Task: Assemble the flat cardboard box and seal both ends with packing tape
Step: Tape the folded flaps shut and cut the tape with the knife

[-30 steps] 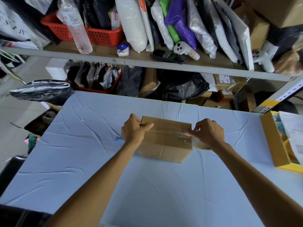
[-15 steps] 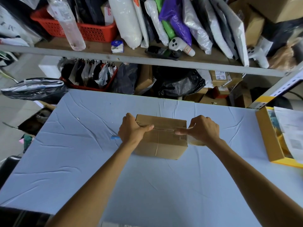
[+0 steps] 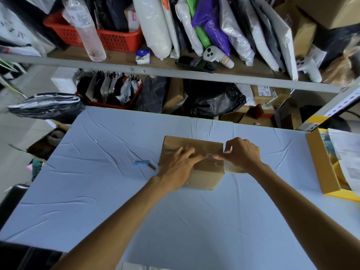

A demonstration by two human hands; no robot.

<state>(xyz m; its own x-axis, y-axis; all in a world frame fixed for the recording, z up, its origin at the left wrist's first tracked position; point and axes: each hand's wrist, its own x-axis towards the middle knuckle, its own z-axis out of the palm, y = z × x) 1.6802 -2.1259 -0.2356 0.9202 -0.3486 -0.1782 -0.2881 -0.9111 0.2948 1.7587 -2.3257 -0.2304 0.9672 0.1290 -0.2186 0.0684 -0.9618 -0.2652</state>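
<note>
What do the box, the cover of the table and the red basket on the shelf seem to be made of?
Box: brown cardboard, matte, with folded edges and printed marks. Table cover: probably thin cloth or plastic sheet, pale blue, matte; it lies in creases. Red basket: likely moulded plastic, slightly glossy, with a perforated wall.

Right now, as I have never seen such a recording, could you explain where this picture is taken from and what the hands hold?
There is no machine: a person wears a camera on the head, so the view looks down along both bare arms. On the blue-covered table stands a closed cardboard box. The left hand lies flat on its top, fingers straight, pressing the seam. The right hand, fingers curled, seems to pinch clear tape at the top's right edge. A blue-handled cutter lies left of the box, untouched.
</note>
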